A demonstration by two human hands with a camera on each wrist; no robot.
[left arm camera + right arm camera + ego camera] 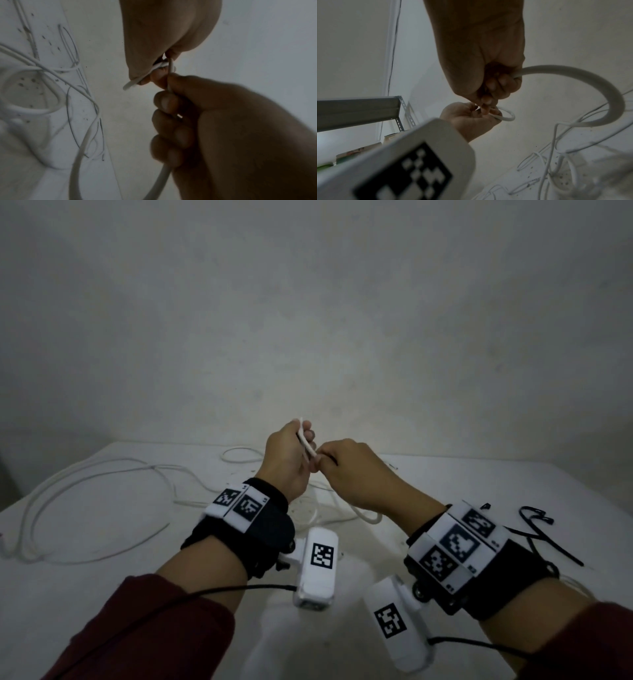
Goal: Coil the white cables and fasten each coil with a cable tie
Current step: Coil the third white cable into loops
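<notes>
Head view shows both hands lifted up over a white table [513,508], close together and touching at the fingertips. The left hand [287,460] is curled shut around a small loop of smooth white cable [306,444]. A bit of the loop pokes out above the fist. The right hand [356,470] is curled too, and its fingertips pinch the same cable just beside the left hand.

Left wrist view shows the left hand [231,128] with fingers [167,102] folded tight on the round cable [169,70], which bends over into the right hand [168,33]. A thicker run of the cable [80,155] hangs down out of the fist in a big curve toward the table [34,175].

Right wrist view shows the right hand [479,54] gripping the cable [573,75], which swings out to the right in a wide soft arc and drops to the table [513,180]. Below it the left hand [471,121] holds a small tight loop.

More white cable [85,491] lies loose on the left side of the table in long, thin, floppy loops. Some black cable ties [537,529], skinny and bent, lie on the right side, near the right wrist. The table top is flat and has little dark specks. A plain pale wall [308,302] stands behind it. Both wrists wear black straps with white blocks that have black square patterns. The sleeves are dark red.
</notes>
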